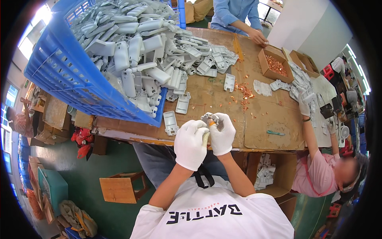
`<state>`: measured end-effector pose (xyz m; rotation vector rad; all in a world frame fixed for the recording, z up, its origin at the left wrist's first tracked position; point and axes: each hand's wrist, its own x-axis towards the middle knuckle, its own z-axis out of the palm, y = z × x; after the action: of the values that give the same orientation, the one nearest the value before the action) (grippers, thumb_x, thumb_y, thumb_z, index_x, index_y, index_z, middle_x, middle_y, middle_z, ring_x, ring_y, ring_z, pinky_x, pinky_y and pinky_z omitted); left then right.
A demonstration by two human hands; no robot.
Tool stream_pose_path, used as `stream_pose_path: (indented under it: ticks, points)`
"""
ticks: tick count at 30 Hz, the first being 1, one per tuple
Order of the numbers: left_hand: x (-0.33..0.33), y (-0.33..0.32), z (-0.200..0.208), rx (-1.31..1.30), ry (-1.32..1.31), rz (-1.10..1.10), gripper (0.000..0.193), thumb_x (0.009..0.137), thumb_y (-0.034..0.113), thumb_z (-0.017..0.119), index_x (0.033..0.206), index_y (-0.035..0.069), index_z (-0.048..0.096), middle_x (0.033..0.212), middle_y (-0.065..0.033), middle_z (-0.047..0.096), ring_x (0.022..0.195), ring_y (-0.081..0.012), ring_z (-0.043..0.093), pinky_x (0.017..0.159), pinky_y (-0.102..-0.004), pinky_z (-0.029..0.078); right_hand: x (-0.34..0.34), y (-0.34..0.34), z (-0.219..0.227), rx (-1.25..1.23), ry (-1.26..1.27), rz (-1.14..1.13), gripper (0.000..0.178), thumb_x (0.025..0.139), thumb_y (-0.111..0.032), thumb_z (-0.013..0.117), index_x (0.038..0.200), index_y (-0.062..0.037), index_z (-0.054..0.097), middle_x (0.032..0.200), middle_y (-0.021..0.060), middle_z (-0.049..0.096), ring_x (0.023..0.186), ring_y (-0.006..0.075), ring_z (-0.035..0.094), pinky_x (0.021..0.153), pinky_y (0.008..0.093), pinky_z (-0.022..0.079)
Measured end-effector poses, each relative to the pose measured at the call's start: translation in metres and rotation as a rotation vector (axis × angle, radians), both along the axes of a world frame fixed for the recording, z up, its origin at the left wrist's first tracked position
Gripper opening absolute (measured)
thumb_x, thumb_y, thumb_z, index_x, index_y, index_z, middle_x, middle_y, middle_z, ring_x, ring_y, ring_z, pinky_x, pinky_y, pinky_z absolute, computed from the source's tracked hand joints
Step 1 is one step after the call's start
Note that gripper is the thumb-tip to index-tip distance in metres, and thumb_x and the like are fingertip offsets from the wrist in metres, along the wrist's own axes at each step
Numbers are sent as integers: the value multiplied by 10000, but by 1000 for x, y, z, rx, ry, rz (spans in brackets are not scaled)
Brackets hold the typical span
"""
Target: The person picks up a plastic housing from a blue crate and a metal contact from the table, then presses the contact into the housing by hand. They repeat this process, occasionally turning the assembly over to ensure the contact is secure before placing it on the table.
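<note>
Both of my hands wear white gloves and meet in front of me over the near table edge. My right hand (pixel 223 134) pinches a small grey plastic casing (pixel 209 116), with an orange spot showing at the fingertips. My left hand (pixel 191 143) is closed beside it, fingers curled inward; what they grip is hidden. A loose open grey casing (pixel 171 123) lies just left of my hands, with another casing (pixel 183 103) behind it. Small copper-coloured metal pieces (pixel 244 91) are scattered on the cardboard-covered table (pixel 223 101) beyond.
A blue plastic crate (pixel 75 75) at left spills a heap of grey casings (pixel 135 47) onto the table. A carton (pixel 264 65) holds copper pieces. A teal tool (pixel 275 133) lies at right. One co-worker (pixel 234 18) is across the table, another (pixel 318 171) at right. A carton (pixel 282 171) stands below.
</note>
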<state>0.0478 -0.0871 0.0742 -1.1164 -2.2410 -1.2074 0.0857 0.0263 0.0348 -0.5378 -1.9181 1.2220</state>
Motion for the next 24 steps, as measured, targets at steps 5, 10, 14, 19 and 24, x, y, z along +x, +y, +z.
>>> stream_pose_path:
  ticks: [5,10,14,19,24]
  points:
    - [9,2,-8,42,-74,3,193,730,39,699,909,70,634,1008,-62,652,934,-279,614,797,-374,489,1,-8,11,-44,-11,-80,134,827,-49,685,940,-36,614,812,64,597,705,167,600,665,284,490]
    - [19,2,-14,98,-110,18,192,773,67,678,960,86,635,1043,-77,672,885,-283,643,754,-379,514,4,-11,13,-3,-27,-117,139,831,-54,688,946,-42,611,821,63,591,714,167,592,675,289,487]
    - [30,2,-11,58,-124,28,296,785,56,660,1080,72,640,1109,-104,667,944,-270,654,801,-372,521,4,-11,14,-12,23,-158,147,831,-56,688,955,-45,609,827,55,588,717,160,585,676,287,484]
    - [38,5,-8,62,-155,-49,412,770,29,648,1181,19,617,1179,-149,633,1047,-298,623,871,-386,500,4,-7,21,-35,26,-223,144,843,-83,677,963,-48,606,835,45,590,731,142,583,685,285,485]
    - [48,1,5,61,-218,-81,406,757,29,669,1160,13,625,1138,-144,632,1016,-323,613,876,-391,493,8,-9,23,-77,63,-232,144,861,-73,658,989,-40,602,871,26,595,776,106,550,718,258,467]
